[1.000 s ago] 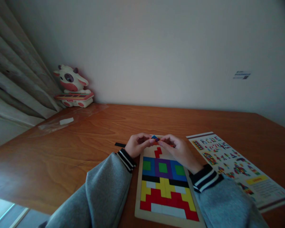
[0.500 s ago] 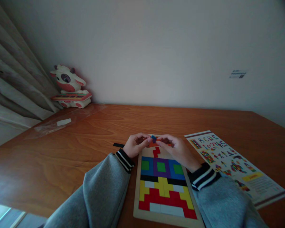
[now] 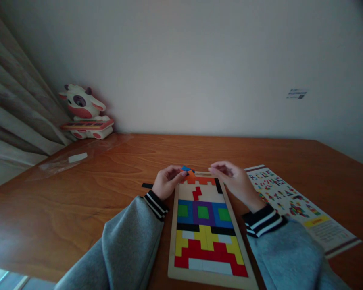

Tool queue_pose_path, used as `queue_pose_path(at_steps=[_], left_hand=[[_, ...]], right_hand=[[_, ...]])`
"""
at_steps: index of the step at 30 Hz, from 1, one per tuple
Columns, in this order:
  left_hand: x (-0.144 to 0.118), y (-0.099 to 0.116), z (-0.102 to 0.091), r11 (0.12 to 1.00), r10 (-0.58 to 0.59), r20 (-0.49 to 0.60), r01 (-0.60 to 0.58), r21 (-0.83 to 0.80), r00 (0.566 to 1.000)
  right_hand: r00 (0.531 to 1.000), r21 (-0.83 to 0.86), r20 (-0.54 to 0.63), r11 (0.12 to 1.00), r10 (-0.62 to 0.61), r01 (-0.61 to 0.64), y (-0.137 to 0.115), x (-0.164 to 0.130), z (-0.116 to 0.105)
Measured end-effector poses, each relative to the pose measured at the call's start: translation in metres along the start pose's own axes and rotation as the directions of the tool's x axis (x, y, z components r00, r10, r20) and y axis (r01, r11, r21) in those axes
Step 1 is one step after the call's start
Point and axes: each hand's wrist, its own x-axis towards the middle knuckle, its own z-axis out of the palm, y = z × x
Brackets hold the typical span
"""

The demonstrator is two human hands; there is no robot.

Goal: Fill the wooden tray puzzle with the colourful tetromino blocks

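Blocks (image 3: 187,170), one blue and one orange, sit pinched in the left hand (image 3: 167,183) at the far left corner of the puzzle board (image 3: 173,225), its fingers closed on them. Right hand (image 3: 234,181) hovers just over the board's far right corner, fingers loosely curled and holding nothing. Board lies on the worktop (image 3: 78,201), partly filled with coloured pieces. A printed sheet (image 3: 293,205) lies to its right; a cow toy (image 3: 83,112) stands in the far left corner.
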Motion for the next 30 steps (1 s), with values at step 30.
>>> queue_pose_path(at_steps=[30], left_hand=[[0.004, -0.004, -0.003, 1.000, -0.025, -0.078, 0.026, 0.014, 0.997]], right_hand=[[0.919, -0.353, 0.368, 0.893, -0.143, 0.281, 0.004, -0.013, 0.020]])
